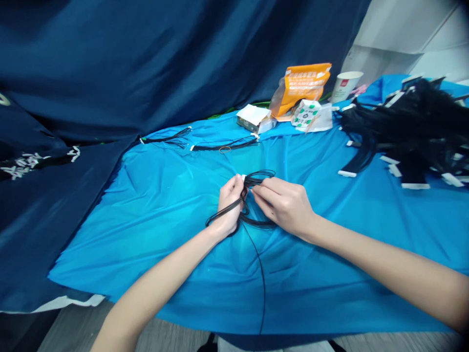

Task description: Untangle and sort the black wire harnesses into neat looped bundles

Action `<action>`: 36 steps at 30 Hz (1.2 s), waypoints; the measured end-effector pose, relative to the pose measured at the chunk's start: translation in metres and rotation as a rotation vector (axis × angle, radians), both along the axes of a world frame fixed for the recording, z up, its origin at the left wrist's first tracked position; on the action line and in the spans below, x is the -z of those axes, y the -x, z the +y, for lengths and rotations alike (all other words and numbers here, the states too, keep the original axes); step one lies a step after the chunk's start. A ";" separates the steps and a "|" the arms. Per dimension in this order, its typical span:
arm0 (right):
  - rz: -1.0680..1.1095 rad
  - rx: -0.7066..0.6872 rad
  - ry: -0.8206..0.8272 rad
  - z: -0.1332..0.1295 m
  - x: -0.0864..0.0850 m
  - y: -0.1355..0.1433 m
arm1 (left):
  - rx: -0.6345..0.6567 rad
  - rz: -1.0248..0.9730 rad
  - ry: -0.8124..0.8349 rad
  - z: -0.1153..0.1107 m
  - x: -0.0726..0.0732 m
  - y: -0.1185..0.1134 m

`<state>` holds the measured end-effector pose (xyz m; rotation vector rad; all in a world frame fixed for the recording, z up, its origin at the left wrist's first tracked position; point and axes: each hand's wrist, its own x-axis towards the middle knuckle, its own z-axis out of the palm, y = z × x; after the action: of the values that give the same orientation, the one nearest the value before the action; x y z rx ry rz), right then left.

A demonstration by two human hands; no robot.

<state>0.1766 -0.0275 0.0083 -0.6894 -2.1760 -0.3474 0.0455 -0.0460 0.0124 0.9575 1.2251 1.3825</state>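
Note:
My left hand is closed around a looped bundle of thin black wires, with a bit of white connector showing by the thumb. Loops of the bundle hang over the wrist and spread to the right. My right hand is closed too, its fingertips pinched at the bundle's right side; exactly which strands they grip is partly hidden. One loose black strand trails from the bundle to the front edge of the blue cloth.
A large heap of black wire cables with white connectors lies at right. Behind the hands are two small cable bundles, one of them this bundle, a small box, an orange pouch, a white-green packet and a paper cup.

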 end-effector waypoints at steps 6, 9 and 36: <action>-0.014 -0.003 -0.041 0.000 0.001 0.000 | 0.022 0.032 -0.026 0.001 0.002 0.001; -0.015 -0.006 -0.024 0.002 0.000 0.000 | 0.030 0.025 -0.026 0.002 0.003 0.002; 1.241 -0.274 0.841 0.029 -0.028 -0.024 | -0.104 -0.036 0.037 0.008 0.004 0.013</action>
<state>0.2003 0.0019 0.0364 -0.7203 -1.0788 0.9674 0.0329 -0.0384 0.0080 0.8500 1.2844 1.4476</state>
